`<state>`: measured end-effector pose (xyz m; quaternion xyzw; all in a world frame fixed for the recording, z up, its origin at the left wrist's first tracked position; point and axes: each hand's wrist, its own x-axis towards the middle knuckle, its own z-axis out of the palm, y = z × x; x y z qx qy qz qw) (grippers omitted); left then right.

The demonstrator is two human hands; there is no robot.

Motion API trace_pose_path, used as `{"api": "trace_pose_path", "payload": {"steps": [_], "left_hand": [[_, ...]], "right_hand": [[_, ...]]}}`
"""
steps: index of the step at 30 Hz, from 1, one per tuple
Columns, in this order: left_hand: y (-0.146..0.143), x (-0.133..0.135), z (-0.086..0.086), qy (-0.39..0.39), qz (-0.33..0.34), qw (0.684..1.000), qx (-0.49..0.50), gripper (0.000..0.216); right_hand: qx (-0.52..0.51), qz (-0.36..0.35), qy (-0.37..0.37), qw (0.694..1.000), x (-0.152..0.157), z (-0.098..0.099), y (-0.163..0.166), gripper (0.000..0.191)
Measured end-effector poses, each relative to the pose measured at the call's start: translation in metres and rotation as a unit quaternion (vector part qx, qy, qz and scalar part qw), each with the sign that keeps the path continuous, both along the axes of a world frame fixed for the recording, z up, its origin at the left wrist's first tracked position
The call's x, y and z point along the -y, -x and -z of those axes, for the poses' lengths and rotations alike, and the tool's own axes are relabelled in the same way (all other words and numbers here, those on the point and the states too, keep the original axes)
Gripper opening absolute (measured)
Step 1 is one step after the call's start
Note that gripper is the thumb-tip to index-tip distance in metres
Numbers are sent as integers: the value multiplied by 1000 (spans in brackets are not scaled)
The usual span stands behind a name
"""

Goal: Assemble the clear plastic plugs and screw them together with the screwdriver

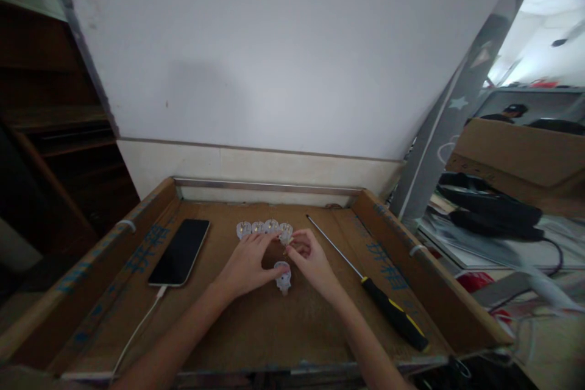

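Several clear plastic plug shells (pixel 244 230) with brass-coloured parts inside lie side by side in a row on the cardboard. My left hand (pixel 247 265) is spread palm down, its fingertips at the near side of the row. Its thumb rests on another clear plug shell (pixel 283 279), which lies alone nearer to me. At the right end of the row, my right hand (pixel 311 259) has thumb and fingers pinched together beside the last plug shell (pixel 286 231). Whatever is in that pinch is too small to name; a brass-coloured glint shows by the fingertips.
A long screwdriver (pixel 393 312) with a black and yellow handle lies at the right. On the left is a phone (pixel 180 253) with a white cable (pixel 139 323). Raised cardboard walls (pixel 429 280) edge the work surface. A person (pixel 507 114) is in the far right background.
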<state>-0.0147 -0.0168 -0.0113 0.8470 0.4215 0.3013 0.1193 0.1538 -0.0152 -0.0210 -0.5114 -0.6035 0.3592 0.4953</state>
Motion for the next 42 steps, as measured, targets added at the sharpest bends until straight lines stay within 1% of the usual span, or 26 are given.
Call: {"api": "trace_pose_path", "payload": {"steps": [2, 4, 7, 10, 13, 16, 20, 24, 28, 31, 35, 39, 42], "left_hand": [[-3, -9, -1, -14, -4, 1000, 25, 42], [-7, -14, 1, -10, -12, 999, 48, 32], [-13, -14, 5, 1, -28, 997, 73, 29], [-13, -12, 7, 5, -41, 996, 78, 21], [-12, -11, 7, 1, -47, 996, 80, 12], [-12, -10, 5, 1, -46, 997, 70, 8], [-15, -9, 3, 2, -54, 997, 60, 7], [-16, -7, 4, 4, -74, 995, 63, 6], [-15, -6, 5, 0, -59, 997, 58, 8], [-11, -8, 6, -2, -70, 995, 67, 10], [-1, -9, 6, -1, -98, 993, 72, 13], [4, -7, 7, 16, -75, 997, 28, 13], [5, -6, 8, 19, -62, 998, -14, 14]], "right_hand": [[4, 12, -26, 1000, -4, 1, 3, 20], [16, 28, -43, 999, -5, 4, 5, 17], [27, 58, -69, 996, -3, 11, 8, 17], [30, 82, -99, 991, 0, 15, 10, 18], [38, 82, -118, 989, 2, 16, 10, 14], [41, 78, -127, 988, 4, 15, 10, 12], [29, 81, -117, 989, 4, 14, 10, 19], [26, 81, -119, 989, 5, 12, 10, 19], [20, 112, -106, 988, 5, 10, 8, 23], [25, 141, -86, 986, 4, 12, 3, 26], [79, 188, -57, 977, 3, 14, -5, 32], [171, 239, -28, 956, 7, 12, -11, 30], [232, 258, -18, 938, 10, 11, -12, 30]]}}
